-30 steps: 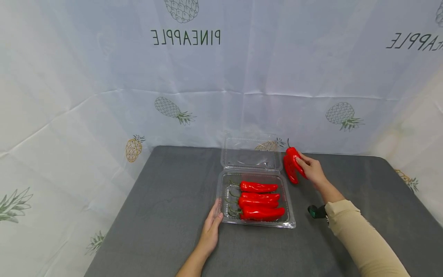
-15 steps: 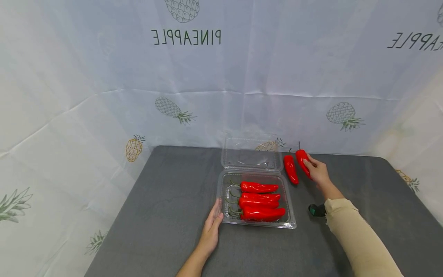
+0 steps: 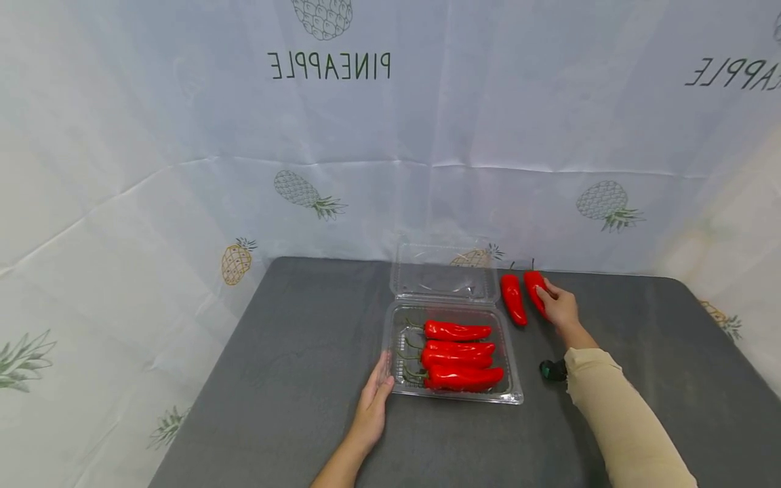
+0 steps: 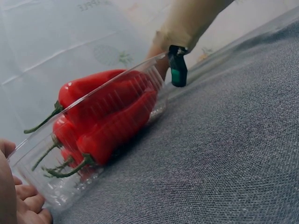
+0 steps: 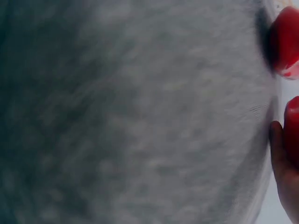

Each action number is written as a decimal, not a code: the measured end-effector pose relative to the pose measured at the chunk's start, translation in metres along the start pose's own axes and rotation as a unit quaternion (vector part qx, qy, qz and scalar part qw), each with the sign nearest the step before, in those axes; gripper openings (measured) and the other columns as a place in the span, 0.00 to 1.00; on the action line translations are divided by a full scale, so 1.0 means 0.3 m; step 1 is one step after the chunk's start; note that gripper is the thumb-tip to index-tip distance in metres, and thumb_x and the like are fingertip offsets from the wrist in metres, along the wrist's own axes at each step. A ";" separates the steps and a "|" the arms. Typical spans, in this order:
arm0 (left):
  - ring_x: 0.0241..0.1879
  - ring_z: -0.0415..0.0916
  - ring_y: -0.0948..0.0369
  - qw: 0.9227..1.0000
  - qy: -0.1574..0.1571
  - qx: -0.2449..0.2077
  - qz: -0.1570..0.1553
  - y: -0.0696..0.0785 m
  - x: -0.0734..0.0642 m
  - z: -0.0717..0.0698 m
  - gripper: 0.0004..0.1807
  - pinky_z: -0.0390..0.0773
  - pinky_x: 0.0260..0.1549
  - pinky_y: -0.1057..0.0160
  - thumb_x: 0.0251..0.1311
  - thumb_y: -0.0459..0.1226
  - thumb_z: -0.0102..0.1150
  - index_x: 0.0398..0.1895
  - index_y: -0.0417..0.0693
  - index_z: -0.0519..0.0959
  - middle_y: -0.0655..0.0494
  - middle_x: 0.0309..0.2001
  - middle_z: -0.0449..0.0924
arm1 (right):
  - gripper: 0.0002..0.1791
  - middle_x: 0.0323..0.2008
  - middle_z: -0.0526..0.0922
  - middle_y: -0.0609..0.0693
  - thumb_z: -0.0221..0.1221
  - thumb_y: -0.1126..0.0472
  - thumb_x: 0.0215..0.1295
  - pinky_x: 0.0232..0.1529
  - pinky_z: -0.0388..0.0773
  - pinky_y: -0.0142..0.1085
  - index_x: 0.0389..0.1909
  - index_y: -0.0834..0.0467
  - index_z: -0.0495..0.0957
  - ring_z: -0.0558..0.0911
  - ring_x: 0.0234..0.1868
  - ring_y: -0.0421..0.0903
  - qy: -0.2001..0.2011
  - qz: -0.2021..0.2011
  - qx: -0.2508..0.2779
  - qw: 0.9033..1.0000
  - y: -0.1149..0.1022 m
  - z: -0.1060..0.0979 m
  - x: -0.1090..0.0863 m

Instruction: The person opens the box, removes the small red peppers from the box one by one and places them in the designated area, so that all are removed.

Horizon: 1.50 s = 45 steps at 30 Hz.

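Observation:
My left hand [image 3: 369,407] grips the near left side of a clear plastic clamshell box [image 3: 454,395], thumb at the rim and fingers against the wall. Several red peppers [image 4: 107,100] with green stems lie side by side inside it, stems to the left. Right of the box, toward the back of the table, my right hand [image 3: 563,310] holds another red pepper [image 3: 535,290] between thumb and fingers, its stem pointing away. A loose red pepper [image 3: 514,299] lies between it and the box. In the right wrist view, only part of the held pepper [image 5: 292,135] shows at the right edge.
The box's transparent lid [image 3: 445,272] stands hinged open behind it, near the curtain [image 3: 427,135] with pineapple prints. A dark strap piece with a green patch [image 3: 552,370] sticks out by the right sleeve. Grey cloth covers the table [image 3: 293,379].
My right hand has carried its pepper rightward, off the loose pepper, and now has it beside that one, with a gap between them. The left hand and box have stayed put.

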State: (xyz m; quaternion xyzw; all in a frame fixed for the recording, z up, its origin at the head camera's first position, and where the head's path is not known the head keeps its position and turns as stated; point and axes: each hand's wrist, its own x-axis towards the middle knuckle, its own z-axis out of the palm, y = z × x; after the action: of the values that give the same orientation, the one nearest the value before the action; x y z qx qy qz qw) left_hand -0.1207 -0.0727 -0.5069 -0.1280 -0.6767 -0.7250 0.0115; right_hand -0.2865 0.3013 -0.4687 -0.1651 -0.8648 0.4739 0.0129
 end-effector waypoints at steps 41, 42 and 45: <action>0.69 0.45 0.67 1.000 -0.002 0.002 -0.025 -0.001 0.004 -0.005 0.30 0.51 0.60 0.85 0.71 0.35 0.37 0.70 0.28 0.45 0.33 0.71 0.45 | 0.30 0.70 0.46 0.67 0.33 0.54 0.74 0.68 0.54 0.55 0.70 0.67 0.43 0.52 0.69 0.65 -0.020 -0.008 -0.063 0.998 0.022 -0.003 -0.011; 0.68 0.46 0.68 1.000 -0.002 0.001 -0.022 0.000 0.004 -0.005 0.30 0.51 0.60 0.85 0.71 0.34 0.37 0.70 0.28 0.45 0.33 0.71 0.45 | 0.30 0.70 0.46 0.67 0.33 0.54 0.74 0.69 0.53 0.55 0.69 0.67 0.43 0.51 0.70 0.65 -0.022 -0.010 -0.064 0.998 0.021 -0.006 -0.012; 0.68 0.46 0.71 1.000 -0.005 -0.001 -0.010 -0.004 0.003 -0.004 0.30 0.51 0.60 0.85 0.71 0.34 0.36 0.69 0.27 0.44 0.31 0.71 0.44 | 0.32 0.70 0.46 0.69 0.34 0.52 0.73 0.69 0.50 0.55 0.69 0.69 0.43 0.49 0.70 0.66 -0.026 -0.015 -0.071 0.997 0.021 -0.017 -0.019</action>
State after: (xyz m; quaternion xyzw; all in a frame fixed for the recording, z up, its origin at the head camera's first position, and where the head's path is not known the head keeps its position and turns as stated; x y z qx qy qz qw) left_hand -0.1221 -0.0735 -0.5079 -0.1248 -0.6776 -0.7248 0.0002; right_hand -0.2785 0.3067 -0.4703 -0.1403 -0.8986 0.4154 -0.0147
